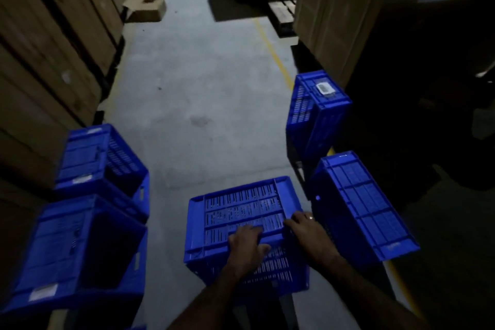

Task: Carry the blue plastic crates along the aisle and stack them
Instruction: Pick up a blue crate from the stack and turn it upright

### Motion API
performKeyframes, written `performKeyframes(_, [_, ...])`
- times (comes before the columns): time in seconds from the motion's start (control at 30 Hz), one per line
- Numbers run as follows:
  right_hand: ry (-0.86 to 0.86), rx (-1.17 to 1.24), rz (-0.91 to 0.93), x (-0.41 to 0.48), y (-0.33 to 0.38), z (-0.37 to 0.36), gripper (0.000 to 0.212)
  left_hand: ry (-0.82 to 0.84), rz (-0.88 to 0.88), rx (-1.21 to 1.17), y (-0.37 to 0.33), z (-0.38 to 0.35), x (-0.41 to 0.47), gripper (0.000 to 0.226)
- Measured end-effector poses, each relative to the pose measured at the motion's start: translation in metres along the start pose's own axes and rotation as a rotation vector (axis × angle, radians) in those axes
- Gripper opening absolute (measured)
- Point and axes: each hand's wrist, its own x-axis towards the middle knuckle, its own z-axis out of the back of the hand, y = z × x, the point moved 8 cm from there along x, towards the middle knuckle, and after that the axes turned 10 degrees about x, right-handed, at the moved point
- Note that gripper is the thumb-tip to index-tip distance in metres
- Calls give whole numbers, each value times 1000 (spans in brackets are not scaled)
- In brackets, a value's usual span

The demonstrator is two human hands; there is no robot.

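Observation:
A blue slotted plastic crate (235, 211) sits turned over in front of me in the aisle, its slatted side facing up. My left hand (247, 246) lies on its top with fingers spread and the thumb out. My right hand (308, 230), with a ring on one finger, curls its fingers over the crate's right part. Two blue crates stand at the left, a near one (77, 252) and a farther one (99, 161). At the right another crate (359, 209) lies tilted, and one more (316, 112) stands on end behind it.
Tall cardboard cartons (45, 43) line the left side and more cartons (340, 13) the right. A small open cardboard box (146, 9) lies on the grey floor far ahead. A yellow floor line (276, 56) runs along the right. Wooden pallet (282, 12) ends stick out at the back right.

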Motion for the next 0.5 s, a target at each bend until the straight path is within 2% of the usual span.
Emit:
performKeyframes(0.07, [-124, 105, -27, 18, 1, 15, 65, -38, 32, -52, 12, 19, 15, 33])
performKeyframes(0.13, [-245, 331, -148, 34, -12, 22, 73, -69, 73, -86, 26, 33, 35, 33])
performKeyframes(0.23, [-230, 589, -391, 70, -46, 3, 75, -94, 124, -133, 47, 42, 66, 34])
performKeyframes(0.3, [-152, 620, -386, 105, -58, -13, 64, -98, 160, -141, 59, 44, 86, 34])
performKeyframes(0.4, [-130, 676, -354, 151, -68, -16, 29, -109, 168, -168, 68, 44, 122, 35])
performKeyframes(0.5, [-149, 650, -361, 186, -74, -8, 24, -134, 154, -247, 75, 43, 155, 44])
